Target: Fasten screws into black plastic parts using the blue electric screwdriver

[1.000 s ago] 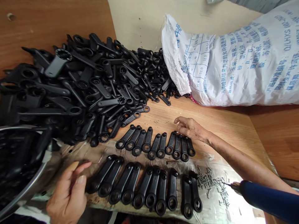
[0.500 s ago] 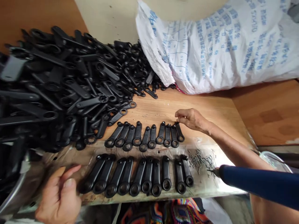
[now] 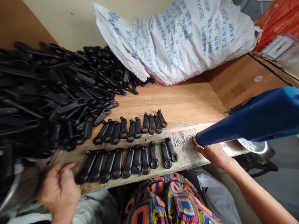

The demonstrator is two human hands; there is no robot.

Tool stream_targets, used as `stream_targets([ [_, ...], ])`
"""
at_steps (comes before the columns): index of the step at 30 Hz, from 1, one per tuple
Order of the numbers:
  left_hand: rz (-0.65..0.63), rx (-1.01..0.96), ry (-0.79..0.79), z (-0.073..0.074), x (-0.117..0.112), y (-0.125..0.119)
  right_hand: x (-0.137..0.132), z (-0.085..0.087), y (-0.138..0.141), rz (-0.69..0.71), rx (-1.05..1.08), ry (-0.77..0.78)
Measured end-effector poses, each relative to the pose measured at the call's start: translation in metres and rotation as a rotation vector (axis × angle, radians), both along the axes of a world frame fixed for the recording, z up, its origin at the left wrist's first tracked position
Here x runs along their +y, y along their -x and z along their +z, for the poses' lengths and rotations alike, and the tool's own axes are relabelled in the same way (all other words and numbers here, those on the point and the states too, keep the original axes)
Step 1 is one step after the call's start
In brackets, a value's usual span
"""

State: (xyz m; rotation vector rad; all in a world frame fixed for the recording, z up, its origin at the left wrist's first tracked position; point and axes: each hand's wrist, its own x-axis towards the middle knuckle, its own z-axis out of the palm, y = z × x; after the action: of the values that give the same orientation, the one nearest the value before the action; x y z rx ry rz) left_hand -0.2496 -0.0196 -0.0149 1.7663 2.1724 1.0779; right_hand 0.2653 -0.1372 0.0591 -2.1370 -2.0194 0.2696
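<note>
Sitting partly behind the blue tool [image 3: 243,123], right of centre, right hand [image 3: 216,155] is just beside metal pins [image 3: 181,140]; its grip cannot be told; left hand [image 3: 59,188], lower left, half-open, nothing seen in it; black levers [image 3: 153,151] in two rows, mid-frame; light touch, tool held clear, likely serves best.

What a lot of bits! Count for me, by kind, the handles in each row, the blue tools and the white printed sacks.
Black handles in the back row: 10
Black handles in the front row: 10
Blue tool: 1
White printed sack: 1
Total: 22
Not counted, too jumbled: the heaped handles and small metal pieces.
</note>
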Motion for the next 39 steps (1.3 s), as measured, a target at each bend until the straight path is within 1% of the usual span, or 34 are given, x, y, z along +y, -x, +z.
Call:
stream_targets([
  [2,0.060,-0.013,0.036,0.012,-0.001,-0.010,0.006,-0.012,0.004,-0.003,-0.072,-0.030],
  [5,0.042,-0.042,0.048,0.022,-0.004,-0.016,0.018,-0.023,0.006,0.045,-0.153,-0.101],
  [8,0.034,-0.072,0.022,0.022,-0.006,-0.016,0.026,-0.023,0.005,0.094,-0.208,-0.165],
  [10,0.024,-0.098,0.006,0.020,-0.006,-0.014,0.028,-0.017,0.007,0.101,-0.163,-0.197],
  [12,0.020,-0.118,-0.009,0.017,-0.007,-0.013,0.029,-0.011,0.014,0.106,-0.038,-0.228],
  [15,0.015,-0.136,-0.028,0.013,-0.007,-0.012,0.033,-0.002,0.036,0.078,0.265,-0.218],
  [16,0.011,-0.141,-0.044,0.012,-0.007,-0.012,0.035,0.001,0.046,0.038,0.370,-0.200],
  [19,0.009,-0.160,-0.110,0.011,-0.008,-0.012,0.044,0.010,0.077,-0.150,0.678,-0.146],
  [21,0.011,-0.165,-0.121,0.011,-0.009,-0.011,0.054,0.018,0.098,-0.236,0.881,-0.117],
  [23,0.004,-0.170,-0.104,0.010,-0.011,-0.009,0.069,0.026,0.118,-0.245,1.060,-0.081],
  [25,-0.002,-0.190,-0.101,0.009,-0.011,-0.009,0.088,0.035,0.137,-0.215,1.204,-0.050],
  [28,0.004,-0.236,-0.136,0.006,-0.011,-0.008,0.121,0.044,0.162,-0.157,1.333,-0.021],
  [30,0.000,-0.256,-0.153,0.004,-0.011,-0.007,0.144,0.048,0.174,-0.137,1.346,-0.006],
  [33,-0.015,-0.288,-0.165,0.000,-0.012,-0.005,0.175,0.047,0.185,-0.130,1.295,-0.004],
  [36,-0.014,-0.321,-0.178,-0.003,-0.013,-0.004,0.201,0.044,0.190,-0.122,1.197,-0.056],
  [39,-0.036,-0.349,-0.190,-0.007,-0.014,-0.002,0.220,0.038,0.191,-0.115,1.072,-0.105],
])
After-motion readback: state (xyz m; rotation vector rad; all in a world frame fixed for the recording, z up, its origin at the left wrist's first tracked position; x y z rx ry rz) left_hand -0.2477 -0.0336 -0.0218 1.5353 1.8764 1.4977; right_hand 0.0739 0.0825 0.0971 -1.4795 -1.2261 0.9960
